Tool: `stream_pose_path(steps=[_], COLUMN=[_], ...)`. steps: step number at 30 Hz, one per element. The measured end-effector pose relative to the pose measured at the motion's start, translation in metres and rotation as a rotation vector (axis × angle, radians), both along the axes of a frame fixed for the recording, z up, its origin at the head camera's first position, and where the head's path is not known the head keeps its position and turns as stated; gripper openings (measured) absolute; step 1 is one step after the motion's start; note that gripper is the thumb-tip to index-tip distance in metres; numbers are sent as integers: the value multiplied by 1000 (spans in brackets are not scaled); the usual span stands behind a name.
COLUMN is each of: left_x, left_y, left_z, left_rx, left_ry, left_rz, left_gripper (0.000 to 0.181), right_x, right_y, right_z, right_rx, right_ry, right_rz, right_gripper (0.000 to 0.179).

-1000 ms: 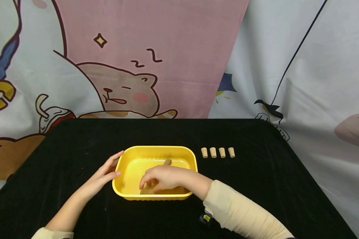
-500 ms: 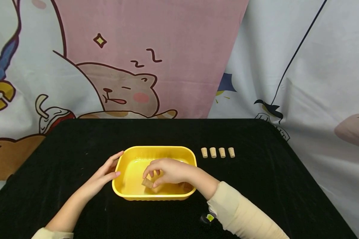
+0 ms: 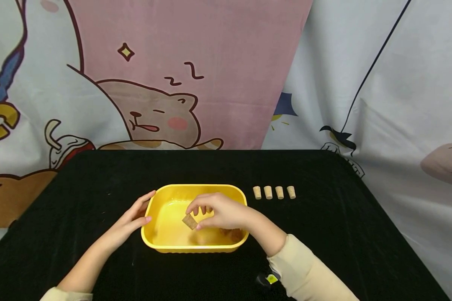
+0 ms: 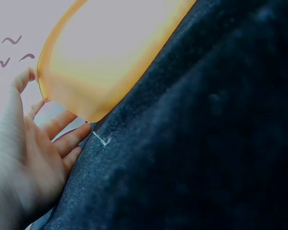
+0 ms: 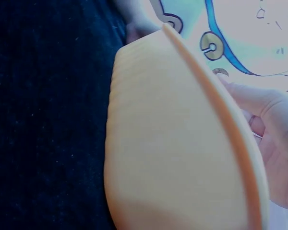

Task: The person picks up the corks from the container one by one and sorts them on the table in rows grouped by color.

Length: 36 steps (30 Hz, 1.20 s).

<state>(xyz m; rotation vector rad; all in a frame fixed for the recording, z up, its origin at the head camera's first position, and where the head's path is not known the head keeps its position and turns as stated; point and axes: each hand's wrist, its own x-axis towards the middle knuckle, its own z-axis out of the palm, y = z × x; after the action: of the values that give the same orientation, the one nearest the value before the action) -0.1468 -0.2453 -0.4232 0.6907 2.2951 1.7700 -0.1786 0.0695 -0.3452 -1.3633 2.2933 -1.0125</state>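
Backdrop cloth (image 3: 226, 83): white and pink, printed with a sleeping bear (image 3: 154, 110), a gold star outline and other cartoon figures; hung behind the tabletop. Tabletop (image 3: 324, 234): covered in black fabric, scattered with pale specks, its far edge meeting the backdrop. Yellow tray (image 3: 196, 248): one, oblong with rounded corners, standing slightly left of the tabletop's middle, long sides parallel to the far edge. Row of corks (image 3: 268, 192): four, tapered, light tan, evenly spaced and apart from one another, on the tabletop just beyond the tray's far right corner, narrower ends toward the near side. Held cork (image 3: 190, 222): one, darker tan, tilted, above the tray's floor, left of its middle; only a small part shows past the rim in the right wrist view. Right hand (image 3: 220, 212): reaching across the tray's right rim, thumb and fingertips pinching that cork. Brown pieces (image 3: 236, 235): inside the tray by its near right corner, partly hidden under the right hand and wrist; number cannot be told. Left hand (image 3: 129, 216): at the tray's left end, fingers extended and uncurled, touching the rim and outer wall. Sleeves (image 3: 305, 267): two, cream; a dark device (image 3: 263, 280) with a yellow-green patch beside the right cuff.
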Motion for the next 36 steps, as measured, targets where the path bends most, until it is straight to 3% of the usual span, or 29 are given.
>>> stream_pose_path(steps=[14,24,36], left_x=[-2,-1,-1], left_y=[-1,0,-1], left_z=[-1,1,-3], left_rx=[-11,-8,-17], left_ry=[3,-1,5], left_rz=[2,-1,4], left_gripper=[59,59,58], right_x=[10,15,17], right_y=[29,57,94], right_z=[15,23,20], right_rx=[-163,-190,-187], right_ry=[75,106,119], right_rz=[-104,-196,-375], right_gripper=[32,32,34])
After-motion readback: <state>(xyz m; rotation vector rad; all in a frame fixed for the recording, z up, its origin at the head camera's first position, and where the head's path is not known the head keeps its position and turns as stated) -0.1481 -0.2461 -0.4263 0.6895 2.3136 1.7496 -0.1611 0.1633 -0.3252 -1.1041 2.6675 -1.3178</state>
